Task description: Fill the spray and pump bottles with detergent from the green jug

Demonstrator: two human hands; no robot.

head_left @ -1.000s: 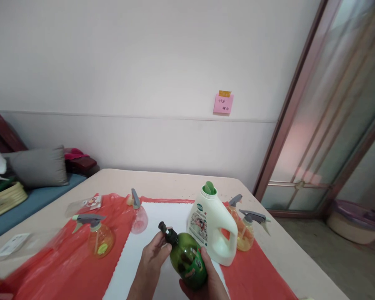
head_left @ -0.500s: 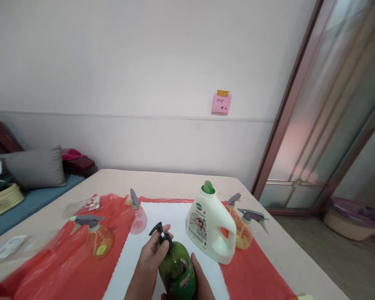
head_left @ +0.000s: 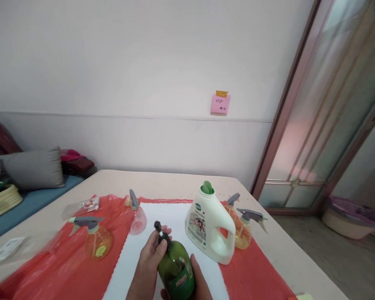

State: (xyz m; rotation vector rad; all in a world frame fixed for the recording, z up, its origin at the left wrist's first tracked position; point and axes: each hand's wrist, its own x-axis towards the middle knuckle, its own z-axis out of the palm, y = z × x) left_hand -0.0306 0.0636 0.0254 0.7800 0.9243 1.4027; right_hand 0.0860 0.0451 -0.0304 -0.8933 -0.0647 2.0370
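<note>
A dark green pump bottle (head_left: 176, 271) is held low in the middle of the view, above a white cloth (head_left: 171, 216). My right hand (head_left: 200, 283) cups the bottle's body from below and the side. My left hand (head_left: 151, 255) has its fingers closed round the bottle's black pump head (head_left: 158, 228) at the neck. A white detergent jug (head_left: 210, 227) with a green open cap stands just right of the bottle.
Round yellow spray bottles stand on the red plastic sheet (head_left: 65, 262): one at left (head_left: 95, 237), two at right (head_left: 244, 227). A pink spray bottle (head_left: 136, 214) lies behind. The beige table (head_left: 162, 179) ends at right; a couch with a grey cushion (head_left: 34, 168) is at left.
The green bottle has come from tilted to more upright and shifted slightly left and down. My left hand has kept hold of the pump head, which has turned.
</note>
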